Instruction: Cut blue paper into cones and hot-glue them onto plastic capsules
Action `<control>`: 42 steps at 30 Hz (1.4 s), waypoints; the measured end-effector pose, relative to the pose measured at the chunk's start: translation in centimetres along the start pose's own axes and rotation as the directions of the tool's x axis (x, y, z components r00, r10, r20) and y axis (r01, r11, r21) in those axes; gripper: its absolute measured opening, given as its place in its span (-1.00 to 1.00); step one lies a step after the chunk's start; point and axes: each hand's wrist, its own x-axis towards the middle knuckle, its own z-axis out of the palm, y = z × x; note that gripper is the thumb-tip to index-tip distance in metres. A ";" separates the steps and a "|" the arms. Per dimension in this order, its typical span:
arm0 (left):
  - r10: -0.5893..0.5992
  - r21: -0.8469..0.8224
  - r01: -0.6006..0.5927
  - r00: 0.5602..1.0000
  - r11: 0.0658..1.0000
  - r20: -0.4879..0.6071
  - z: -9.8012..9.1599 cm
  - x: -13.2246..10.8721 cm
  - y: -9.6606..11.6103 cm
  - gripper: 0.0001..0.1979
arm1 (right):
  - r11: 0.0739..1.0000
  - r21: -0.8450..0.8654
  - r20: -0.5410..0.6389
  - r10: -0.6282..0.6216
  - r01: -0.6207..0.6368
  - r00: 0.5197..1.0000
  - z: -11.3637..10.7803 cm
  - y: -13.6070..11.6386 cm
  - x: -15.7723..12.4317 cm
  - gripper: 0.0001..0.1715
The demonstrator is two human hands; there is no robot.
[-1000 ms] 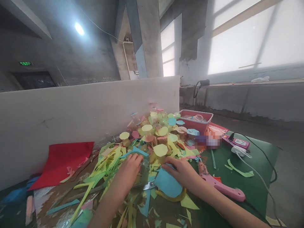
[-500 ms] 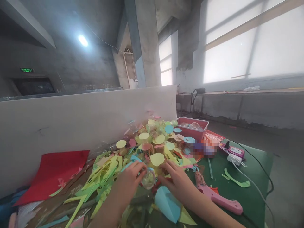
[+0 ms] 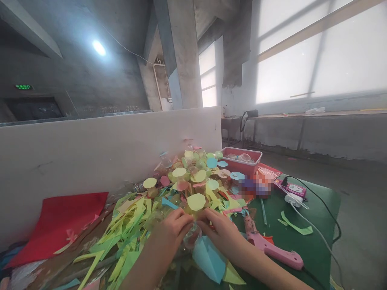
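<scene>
The undersides of both hands are hidden, and the forearms run off the bottom of the view. Between the 2 hands sits a clear, rounded plastic piece (image 3: pixel 192 238), its upper part masked by fingers, so its full shape (perhaps a small cup) is hard to make out. A pixelated patch covers whatever lies to the right of the pile, and a red sheet (image 3: pixel 65 225) lies at far left, its lower corner near the frame edge.

The left hand (image 3: pixel 173 231) has its fingers curled and drawn together, tips closed on the clear piece from the left. The right hand (image 3: pixel 220 230) bends its fingers in from the other side, tips close to the left ones at the top of the piece; whether they grip or only touch, I cannot tell.

Folded blue paper (image 3: pixel 209 257) lies just below the right hand. A yellow paper disc (image 3: pixel 196 202) stands just beyond the fingertips, and a pink glue gun (image 3: pixel 276 250) rests on the green table (image 3: pixel 317 209).
</scene>
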 end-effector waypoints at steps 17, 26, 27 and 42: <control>-0.031 -0.321 0.030 1.000 0.947 0.002 0.8 0.6 -1.6 -0.75 | 0.920 0.368 0.159 0.081 -0.136 0.984 -1.0 -0.9 0.0 -0.90; -0.038 -0.415 0.049 0.999 0.909 0.035 0.9 0.7 -1.6 -0.73 | 0.952 0.299 0.123 0.031 -0.067 0.992 -1.5 -1.1 0.0 -0.86; -0.038 -0.413 0.049 0.999 0.909 0.035 0.8 0.7 -1.6 -0.73 | 0.952 0.301 0.121 0.019 -0.055 0.992 -1.5 -1.0 0.0 -0.85; -0.141 -0.287 0.127 0.989 0.950 -0.031 -1.0 0.0 -0.9 -0.75 | 0.992 -0.066 0.010 -0.112 0.112 0.994 -1.9 0.4 0.5 -0.52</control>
